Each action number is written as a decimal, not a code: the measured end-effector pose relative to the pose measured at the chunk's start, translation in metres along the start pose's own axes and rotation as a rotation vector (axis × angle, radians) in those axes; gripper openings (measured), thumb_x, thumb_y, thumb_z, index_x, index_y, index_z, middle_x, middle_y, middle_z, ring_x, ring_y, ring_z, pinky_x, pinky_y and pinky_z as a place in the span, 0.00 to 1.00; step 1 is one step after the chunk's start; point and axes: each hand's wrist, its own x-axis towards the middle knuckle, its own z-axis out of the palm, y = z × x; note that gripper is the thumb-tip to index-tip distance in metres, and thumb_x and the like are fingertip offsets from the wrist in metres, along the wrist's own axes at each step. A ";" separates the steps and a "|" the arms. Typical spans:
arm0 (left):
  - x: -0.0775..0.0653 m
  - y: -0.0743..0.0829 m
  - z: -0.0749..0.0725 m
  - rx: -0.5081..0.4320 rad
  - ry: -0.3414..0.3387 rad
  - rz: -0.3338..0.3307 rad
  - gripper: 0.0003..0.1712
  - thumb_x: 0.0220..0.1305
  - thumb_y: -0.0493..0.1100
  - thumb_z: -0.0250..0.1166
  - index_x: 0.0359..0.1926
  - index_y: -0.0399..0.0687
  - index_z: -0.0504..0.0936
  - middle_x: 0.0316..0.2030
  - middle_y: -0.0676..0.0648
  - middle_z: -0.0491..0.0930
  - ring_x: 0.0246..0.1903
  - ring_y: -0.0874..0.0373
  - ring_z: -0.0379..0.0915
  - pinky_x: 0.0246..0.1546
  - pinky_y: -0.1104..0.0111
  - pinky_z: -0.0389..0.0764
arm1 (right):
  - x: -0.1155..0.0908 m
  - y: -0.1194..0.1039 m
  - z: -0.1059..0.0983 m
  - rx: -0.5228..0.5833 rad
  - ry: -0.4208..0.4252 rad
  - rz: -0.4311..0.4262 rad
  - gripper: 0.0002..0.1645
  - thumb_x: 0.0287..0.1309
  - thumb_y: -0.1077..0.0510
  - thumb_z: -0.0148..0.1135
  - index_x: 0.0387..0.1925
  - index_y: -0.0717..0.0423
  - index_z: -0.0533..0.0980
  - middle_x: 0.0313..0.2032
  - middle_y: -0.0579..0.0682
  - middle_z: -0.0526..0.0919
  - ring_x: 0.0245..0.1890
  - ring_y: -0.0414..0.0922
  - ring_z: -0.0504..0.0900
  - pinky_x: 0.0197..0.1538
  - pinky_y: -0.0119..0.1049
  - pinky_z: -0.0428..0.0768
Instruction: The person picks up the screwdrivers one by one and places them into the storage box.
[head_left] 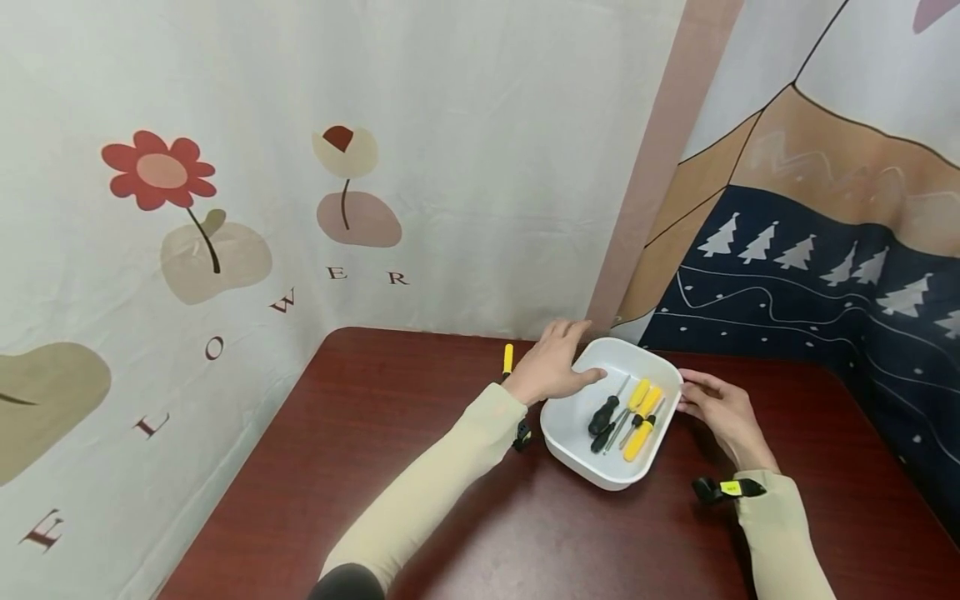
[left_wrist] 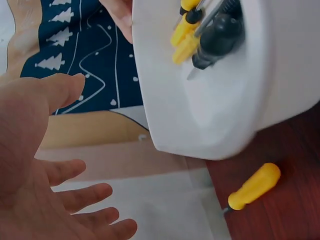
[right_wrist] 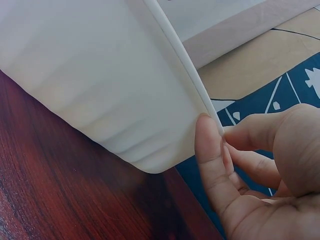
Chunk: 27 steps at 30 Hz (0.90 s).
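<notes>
A white plastic basin (head_left: 576,463) sits on the table, with several screwdrivers inside, some with yellow handles (head_left: 639,440) and some with black handles (head_left: 603,415). My right hand (head_left: 723,417) pinches the basin's rim at its right side; in the right wrist view the thumb and fingers (right_wrist: 211,150) meet at the rim's corner. Over the basin's left edge hovers my left hand (head_left: 553,367), fingers spread and holding nothing. Another yellow-handled screwdriver (left_wrist: 255,187) lies on the tabletop beyond the left hand, partly hidden by it in the head view.
The dark red wooden table (head_left: 390,400) meets a pale curtain (head_left: 480,208) with printed flowers at the back. On the right hangs a navy and tan cloth (head_left: 757,308) with white trees. Each wrist wears a black strap.
</notes>
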 end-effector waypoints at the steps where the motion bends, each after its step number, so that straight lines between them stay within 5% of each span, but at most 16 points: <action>1: 0.000 -0.002 0.000 -0.002 0.003 -0.003 0.49 0.67 0.65 0.65 0.80 0.54 0.57 0.76 0.48 0.61 0.77 0.53 0.53 0.73 0.58 0.68 | 0.000 0.000 0.000 0.000 0.001 -0.001 0.30 0.75 0.56 0.57 0.73 0.60 0.68 0.64 0.58 0.73 0.39 0.31 0.82 0.47 0.25 0.85; 19: -0.004 -0.044 0.010 -0.111 0.122 -0.147 0.50 0.68 0.66 0.62 0.80 0.47 0.56 0.76 0.40 0.59 0.78 0.41 0.50 0.76 0.48 0.60 | 0.000 -0.001 0.000 0.015 0.000 -0.016 0.30 0.74 0.58 0.57 0.72 0.62 0.68 0.64 0.60 0.73 0.38 0.30 0.83 0.47 0.26 0.85; 27: -0.004 -0.059 0.019 -0.188 0.112 -0.248 0.50 0.69 0.66 0.61 0.80 0.48 0.54 0.77 0.38 0.57 0.77 0.38 0.51 0.70 0.49 0.70 | 0.001 0.000 -0.001 0.015 -0.004 -0.005 0.30 0.74 0.57 0.57 0.72 0.62 0.68 0.62 0.57 0.75 0.38 0.31 0.83 0.47 0.26 0.85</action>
